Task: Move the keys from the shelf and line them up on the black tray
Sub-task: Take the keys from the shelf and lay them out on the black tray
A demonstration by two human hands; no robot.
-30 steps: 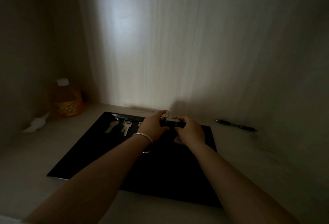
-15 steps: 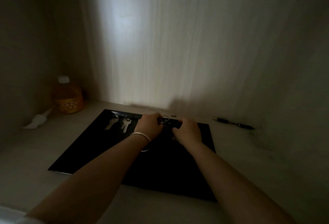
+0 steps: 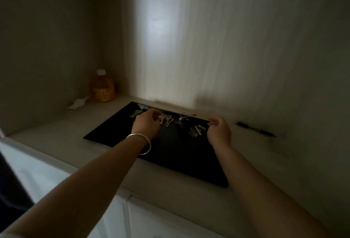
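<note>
The black tray [image 3: 170, 154] lies on the pale shelf. Along its far edge rest a silver key [image 3: 135, 113], a pair of silver keys [image 3: 167, 120], a dark key fob with rings [image 3: 182, 120] and a small bunch of keys [image 3: 196, 131]. My left hand [image 3: 146, 124], a silver bangle on its wrist, reaches over the tray's far left part and its fingertips pinch the end of the silver pair. My right hand [image 3: 218, 132] hovers just right of the bunch, fingers loosely curled, holding nothing.
An orange bottle with a white cap [image 3: 102, 88] and a small white object [image 3: 78, 103] stand in the back left corner. A black pen [image 3: 254, 129] lies right of the tray by the back wall. White cabinet fronts [image 3: 47, 173] run below the shelf edge.
Both hands let go of the dark key fob, which now lies on the tray. My left hand moved left onto the silver pair; my right hand drew off to the right. The view pulled back.
</note>
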